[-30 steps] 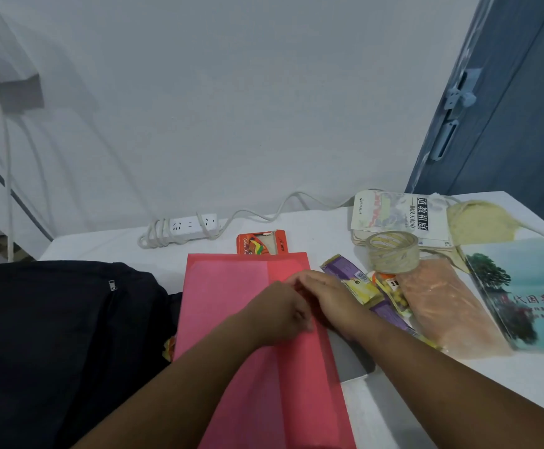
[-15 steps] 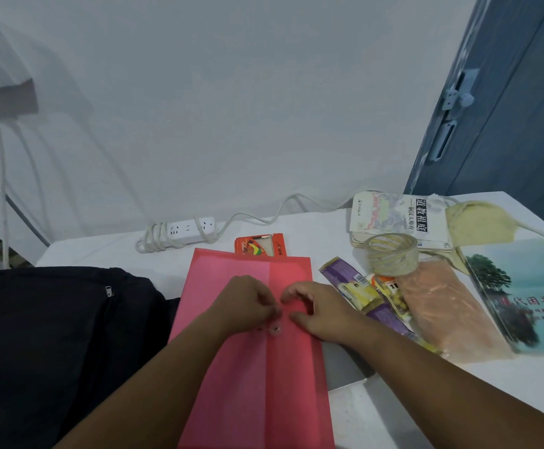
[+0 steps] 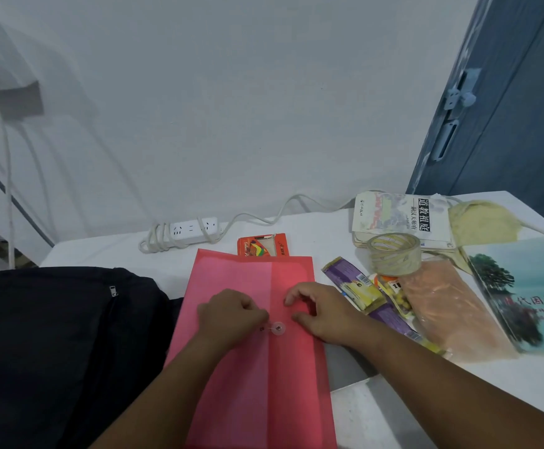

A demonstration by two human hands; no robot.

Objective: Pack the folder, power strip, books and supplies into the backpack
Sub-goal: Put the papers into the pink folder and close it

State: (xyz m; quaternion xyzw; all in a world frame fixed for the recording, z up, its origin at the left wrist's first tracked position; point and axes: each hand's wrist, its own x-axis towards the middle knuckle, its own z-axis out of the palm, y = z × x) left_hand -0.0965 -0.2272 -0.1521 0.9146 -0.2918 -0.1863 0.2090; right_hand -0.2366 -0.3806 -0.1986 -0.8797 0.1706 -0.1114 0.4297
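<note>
**Hands part over the folder clasp**

Both hands have drawn apart since a second ago, when they were bunched together over the flap; now I can see the round button clasp (image 3: 278, 328) between them. My left hand (image 3: 231, 314) rests on the red folder (image 3: 257, 384) with its fingers curled, the fingertips pinched right at the small fastener beside the clasp; whether it holds a string there is too small for me to tell. My right hand (image 3: 319, 314) rests just beside it on the folder's flap, fingers bent and thumb held apart, closed on nothing that I can see.

The folder lies flat on the white table (image 3: 507, 384), its near end running off the bottom of the view. Its left edge overlaps the black backpack (image 3: 53, 335), which lies at the table's left with a zip pull showing. Behind the folder's far edge, an orange crayon box (image 3: 261, 245) peeks out. Farther back near the wall lies the white power strip (image 3: 193, 229), its cord coiled at its left end.

To the right of the folder I see purple packets (image 3: 350, 283), a roll of clear tape (image 3: 393, 254), and a pale orange plastic bag (image 3: 452, 312). A white book (image 3: 400, 215) with black lettering lies behind the tape, and a teal book (image 3: 529, 293) with a tree on its cover lies at the far right, near a yellowish cloth (image 3: 484, 218).
</note>
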